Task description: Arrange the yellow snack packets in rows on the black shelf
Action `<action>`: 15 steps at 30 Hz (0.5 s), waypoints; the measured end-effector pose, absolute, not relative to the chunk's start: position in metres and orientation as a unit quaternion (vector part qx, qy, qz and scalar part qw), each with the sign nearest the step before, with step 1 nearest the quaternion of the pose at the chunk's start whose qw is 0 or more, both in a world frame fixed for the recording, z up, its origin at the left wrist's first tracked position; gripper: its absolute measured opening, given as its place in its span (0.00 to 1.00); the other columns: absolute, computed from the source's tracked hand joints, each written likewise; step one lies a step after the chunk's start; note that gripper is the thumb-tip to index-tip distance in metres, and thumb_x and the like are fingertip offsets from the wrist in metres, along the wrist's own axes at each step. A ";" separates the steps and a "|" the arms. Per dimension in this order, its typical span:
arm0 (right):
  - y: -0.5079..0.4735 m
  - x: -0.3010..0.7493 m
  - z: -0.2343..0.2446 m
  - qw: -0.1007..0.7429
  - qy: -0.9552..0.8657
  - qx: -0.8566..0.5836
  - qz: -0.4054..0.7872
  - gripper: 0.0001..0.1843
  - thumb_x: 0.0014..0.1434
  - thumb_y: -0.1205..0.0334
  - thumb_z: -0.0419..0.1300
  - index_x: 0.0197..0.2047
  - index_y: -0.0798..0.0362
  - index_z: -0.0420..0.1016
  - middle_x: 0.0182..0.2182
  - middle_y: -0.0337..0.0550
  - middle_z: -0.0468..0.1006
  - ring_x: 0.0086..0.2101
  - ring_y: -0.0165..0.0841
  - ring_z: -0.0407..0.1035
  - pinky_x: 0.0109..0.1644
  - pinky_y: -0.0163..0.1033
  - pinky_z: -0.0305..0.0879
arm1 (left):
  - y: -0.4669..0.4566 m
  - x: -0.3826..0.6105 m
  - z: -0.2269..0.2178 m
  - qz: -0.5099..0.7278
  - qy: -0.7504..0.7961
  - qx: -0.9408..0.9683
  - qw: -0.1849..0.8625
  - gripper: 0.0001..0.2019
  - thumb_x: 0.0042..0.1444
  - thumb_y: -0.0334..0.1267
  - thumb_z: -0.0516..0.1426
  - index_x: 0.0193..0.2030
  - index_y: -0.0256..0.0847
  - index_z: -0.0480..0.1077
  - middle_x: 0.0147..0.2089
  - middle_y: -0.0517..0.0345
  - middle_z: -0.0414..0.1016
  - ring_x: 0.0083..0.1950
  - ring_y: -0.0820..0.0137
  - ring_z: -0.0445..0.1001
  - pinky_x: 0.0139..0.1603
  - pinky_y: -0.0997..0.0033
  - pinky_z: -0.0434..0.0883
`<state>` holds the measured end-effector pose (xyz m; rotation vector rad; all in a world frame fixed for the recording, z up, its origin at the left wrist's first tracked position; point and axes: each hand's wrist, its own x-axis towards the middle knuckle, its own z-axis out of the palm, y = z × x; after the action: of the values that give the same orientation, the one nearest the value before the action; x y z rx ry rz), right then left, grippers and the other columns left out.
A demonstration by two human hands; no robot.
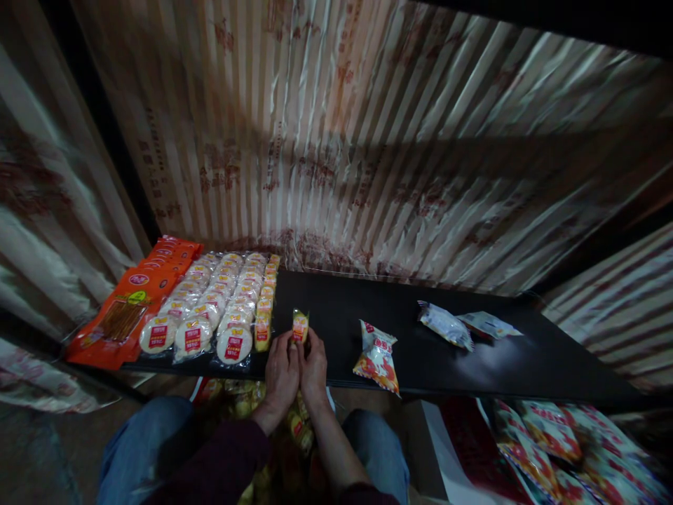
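The creased curtain [236, 140] across the top of the frame has a satiny sheen, cloth or plastic unclear. The dark shelf [326, 305] looks smooth, softly reflective at right. Glossy clear plastic wraps the crackers [158, 335] at left; the small packet [300, 327] at lower centre is shiny too. Below, the jeans [144, 438] are matt denim.

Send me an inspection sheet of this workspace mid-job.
Surface: flat black shelf; round white wrapped crackers and flat orange bags at left.
Job's things: small yellow plastic-wrapped snack, held; row of similar yellow snacks, left of it.
Clutter: white-and-orange plastic snack bag and two pale plastic packets, lying at right.
Hands: left hand and right hand both on the held snack.
Cables: nothing seen.
Surroundings: striped beige curtain behind; white-and-red snack bags, below right.
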<state>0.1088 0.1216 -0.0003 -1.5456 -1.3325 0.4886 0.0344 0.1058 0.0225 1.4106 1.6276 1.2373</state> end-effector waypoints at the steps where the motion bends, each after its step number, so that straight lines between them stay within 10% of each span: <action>1: 0.125 0.109 -0.002 0.493 -0.553 -0.640 0.204 0.23 0.56 0.59 0.51 0.52 0.59 0.70 0.41 0.54 0.75 0.40 0.39 0.70 0.47 0.44 0.66 | 0.109 0.035 0.022 0.469 0.624 0.535 0.325 0.18 0.58 0.39 0.44 0.50 0.37 0.66 0.51 0.47 0.70 0.54 0.65 0.68 0.58 0.60 0.63; 15: 0.165 0.112 -0.010 0.453 -0.555 -0.670 0.195 0.24 0.53 0.62 0.51 0.53 0.55 0.69 0.43 0.50 0.74 0.44 0.38 0.68 0.50 0.41 0.63 | 0.147 0.044 0.025 0.442 0.649 0.522 0.333 0.20 0.59 0.41 0.43 0.52 0.36 0.67 0.52 0.46 0.71 0.55 0.64 0.68 0.59 0.61 0.62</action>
<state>0.1123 0.1649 -0.0096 -1.6529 -1.3699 0.4824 0.0440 0.1473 0.0253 1.3624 1.6966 1.1553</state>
